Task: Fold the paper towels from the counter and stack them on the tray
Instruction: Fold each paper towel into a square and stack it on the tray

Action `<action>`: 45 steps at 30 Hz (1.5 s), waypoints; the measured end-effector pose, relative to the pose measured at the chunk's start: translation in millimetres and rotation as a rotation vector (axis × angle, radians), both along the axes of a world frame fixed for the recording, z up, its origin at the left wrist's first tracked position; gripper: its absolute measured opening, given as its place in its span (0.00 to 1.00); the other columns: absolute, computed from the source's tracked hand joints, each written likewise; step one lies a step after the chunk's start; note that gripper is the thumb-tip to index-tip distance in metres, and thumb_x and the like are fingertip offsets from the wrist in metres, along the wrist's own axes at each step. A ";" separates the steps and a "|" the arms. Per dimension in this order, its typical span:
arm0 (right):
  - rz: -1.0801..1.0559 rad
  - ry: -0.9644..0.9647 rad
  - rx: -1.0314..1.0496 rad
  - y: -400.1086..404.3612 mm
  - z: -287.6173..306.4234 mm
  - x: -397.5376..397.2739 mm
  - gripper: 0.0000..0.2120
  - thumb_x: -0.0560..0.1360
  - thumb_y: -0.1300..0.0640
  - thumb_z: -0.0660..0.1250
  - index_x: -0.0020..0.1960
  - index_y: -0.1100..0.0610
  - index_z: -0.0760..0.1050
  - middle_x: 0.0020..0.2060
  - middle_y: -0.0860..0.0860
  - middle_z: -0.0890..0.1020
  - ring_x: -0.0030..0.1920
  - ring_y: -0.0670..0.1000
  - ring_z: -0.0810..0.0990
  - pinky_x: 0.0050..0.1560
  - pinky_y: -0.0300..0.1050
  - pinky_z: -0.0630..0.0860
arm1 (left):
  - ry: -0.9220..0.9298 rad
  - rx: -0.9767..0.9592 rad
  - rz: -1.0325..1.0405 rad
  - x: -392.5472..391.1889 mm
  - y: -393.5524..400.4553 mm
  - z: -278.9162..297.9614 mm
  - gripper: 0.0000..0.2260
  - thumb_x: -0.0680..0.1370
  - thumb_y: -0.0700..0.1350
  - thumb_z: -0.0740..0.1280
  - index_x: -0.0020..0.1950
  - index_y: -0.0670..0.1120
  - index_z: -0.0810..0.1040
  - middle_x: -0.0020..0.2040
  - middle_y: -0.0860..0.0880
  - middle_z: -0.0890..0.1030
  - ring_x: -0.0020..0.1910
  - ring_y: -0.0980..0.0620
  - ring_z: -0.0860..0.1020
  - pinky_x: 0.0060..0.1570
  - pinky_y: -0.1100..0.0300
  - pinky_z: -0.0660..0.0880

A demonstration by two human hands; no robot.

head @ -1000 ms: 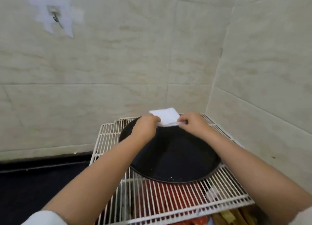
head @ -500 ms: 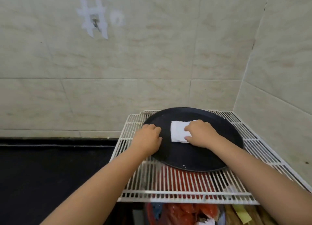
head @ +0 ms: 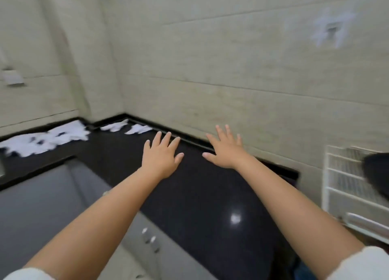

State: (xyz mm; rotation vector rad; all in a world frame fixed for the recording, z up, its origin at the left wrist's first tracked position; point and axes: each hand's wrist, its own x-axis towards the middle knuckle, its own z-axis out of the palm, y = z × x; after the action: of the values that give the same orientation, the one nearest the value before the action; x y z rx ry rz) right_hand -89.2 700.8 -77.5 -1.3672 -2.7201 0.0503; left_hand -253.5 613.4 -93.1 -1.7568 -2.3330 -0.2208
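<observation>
Honestly, both hands — left hand (head: 161, 156) and right hand (head: 226, 151) — are spread wide and empty, so reach to ten o'clock and pinch just one paper towel (head: 137, 129) off the counter (head: 210, 195).

white paper towels (head: 48, 139) scattered on counter (head: 202, 191), black tray (head: 376, 172) at right
</observation>
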 end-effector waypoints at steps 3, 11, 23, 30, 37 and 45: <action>0.169 -0.003 -0.029 -35.5 -9.5 -101.5 0.30 0.78 0.42 0.53 0.75 0.48 0.46 0.76 0.54 0.40 0.74 0.58 0.34 0.72 0.64 0.40 | -0.016 -0.021 0.178 -84.0 -58.8 -6.6 0.24 0.81 0.57 0.51 0.76 0.52 0.52 0.78 0.50 0.50 0.77 0.46 0.45 0.73 0.45 0.50; 0.489 -0.055 -0.071 -92.7 -44.3 -326.2 0.29 0.78 0.42 0.52 0.75 0.49 0.46 0.76 0.55 0.41 0.75 0.58 0.36 0.73 0.63 0.42 | -0.100 -0.087 0.518 -259.8 -161.7 -47.5 0.23 0.81 0.55 0.49 0.76 0.53 0.51 0.78 0.51 0.48 0.77 0.46 0.44 0.74 0.45 0.48; 0.667 -0.049 -0.081 -26.6 -50.8 -642.7 0.28 0.79 0.44 0.53 0.75 0.49 0.48 0.76 0.55 0.43 0.75 0.58 0.37 0.73 0.63 0.44 | -0.122 -0.062 0.761 -550.9 -139.9 -54.2 0.22 0.81 0.54 0.51 0.75 0.51 0.55 0.77 0.49 0.52 0.76 0.46 0.47 0.73 0.46 0.50; 0.677 -0.139 -0.133 18.9 -82.8 -759.5 0.29 0.79 0.44 0.53 0.75 0.49 0.47 0.76 0.54 0.43 0.75 0.58 0.38 0.73 0.62 0.44 | -0.189 -0.148 0.777 -680.4 -118.8 -93.0 0.23 0.81 0.54 0.51 0.75 0.51 0.54 0.78 0.50 0.51 0.77 0.46 0.46 0.74 0.45 0.50; 0.636 -0.190 -0.170 54.8 -135.6 -913.7 0.28 0.78 0.44 0.54 0.75 0.49 0.48 0.76 0.53 0.45 0.75 0.58 0.39 0.73 0.62 0.47 | -0.246 -0.181 0.698 -842.8 -72.5 -145.5 0.23 0.81 0.53 0.52 0.75 0.50 0.56 0.77 0.50 0.52 0.76 0.46 0.47 0.73 0.44 0.52; 0.437 -0.232 -0.259 116.4 -204.4 -1060.5 0.25 0.78 0.47 0.56 0.71 0.56 0.59 0.71 0.53 0.64 0.73 0.56 0.57 0.70 0.58 0.60 | -0.321 -0.268 0.532 -1006.0 -17.6 -206.5 0.21 0.81 0.51 0.55 0.73 0.48 0.60 0.76 0.49 0.56 0.76 0.46 0.51 0.71 0.48 0.56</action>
State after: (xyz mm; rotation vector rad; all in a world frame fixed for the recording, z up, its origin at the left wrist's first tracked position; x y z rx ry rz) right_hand -1149.7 817.2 -281.8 -0.8380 -3.2553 0.3025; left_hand -1259.6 595.7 -299.6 -1.1884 -3.0863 -0.1090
